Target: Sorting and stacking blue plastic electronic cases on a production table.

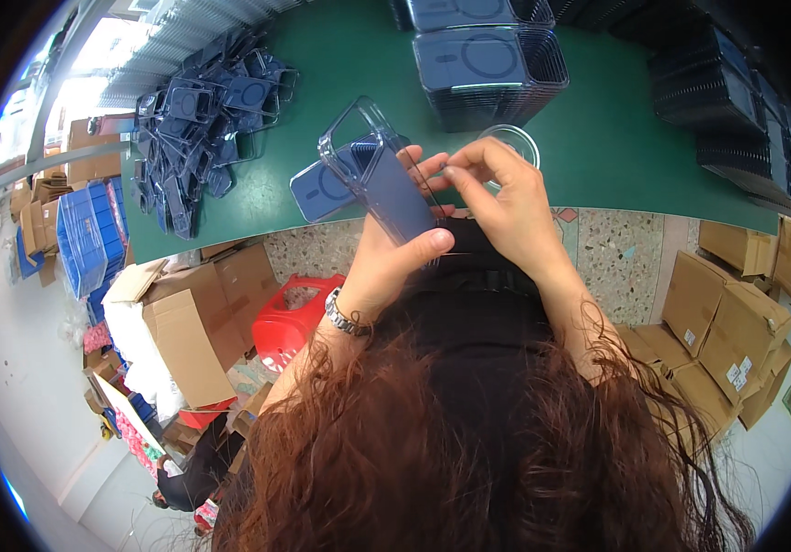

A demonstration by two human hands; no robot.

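table: a long green-topped worktable (598,138) is seen across the top of the view, its near edge curving over a speckled floor
boxes: brown cardboard cartons (736,322) are stacked on the floor at the right, more of them at the left beside a red plastic basket (299,317)
stacks: neat stacks of clear phone cases with blue backing (492,74) are set at the top middle of the table, dark stacks of trays (736,101) further right
pile: a loose heap of clear and blue phone cases (202,129) is spread on the table's left part
case in hand: a clear plastic phone case with a blue insert (382,175) is held tilted just above the table's near edge, camera cutout end up and to the left
left hand (395,258): wrapped round the case's lower end, thumb pressed on its face, a metal watch worn at the wrist
right hand (506,198): fingertips pinched shut at the case's right edge; what's pinched can't really be made out
loose case: one blue-backed phone case (317,193) is lying flat on the table just behind the held one
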